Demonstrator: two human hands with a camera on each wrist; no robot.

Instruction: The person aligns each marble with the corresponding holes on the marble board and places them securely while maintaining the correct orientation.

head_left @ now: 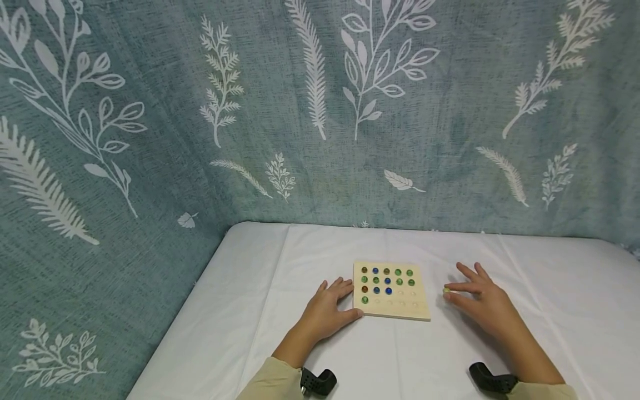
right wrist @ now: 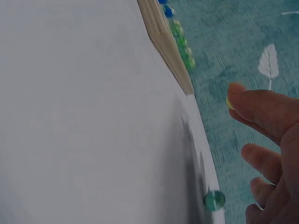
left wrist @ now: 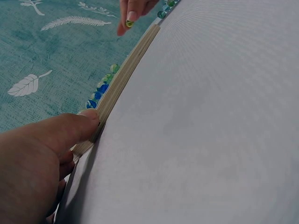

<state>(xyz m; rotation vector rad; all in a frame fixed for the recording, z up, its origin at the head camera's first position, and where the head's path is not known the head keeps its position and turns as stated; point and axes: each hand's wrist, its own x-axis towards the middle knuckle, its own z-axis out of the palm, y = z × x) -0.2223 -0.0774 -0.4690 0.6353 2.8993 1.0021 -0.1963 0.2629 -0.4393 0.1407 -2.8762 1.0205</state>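
A pale wooden board (head_left: pixel 395 310) with rows of shallow hollows lies on the white cloth. Green, blue and brown marbles (head_left: pixel 387 280) fill its two far rows; the third row has three at its left, the nearest row one green marble (head_left: pixel 365 300). My left hand (head_left: pixel 326 311) holds the board's near left corner, thumb (left wrist: pixel 86 123) at the near edge and fingers along the left side. Right of the board, my right hand (head_left: pixel 482 303) pinches a yellow-green marble (head_left: pixel 446 289) between thumb and index finger, other fingers spread.
One loose green marble (right wrist: pixel 215 200) lies on the cloth below my right hand. More blue-green marbles (left wrist: pixel 162 14) show past the board's far end in the left wrist view. A leaf-patterned teal curtain (head_left: pixel 320 183) hangs behind the table (head_left: pixel 260 261).
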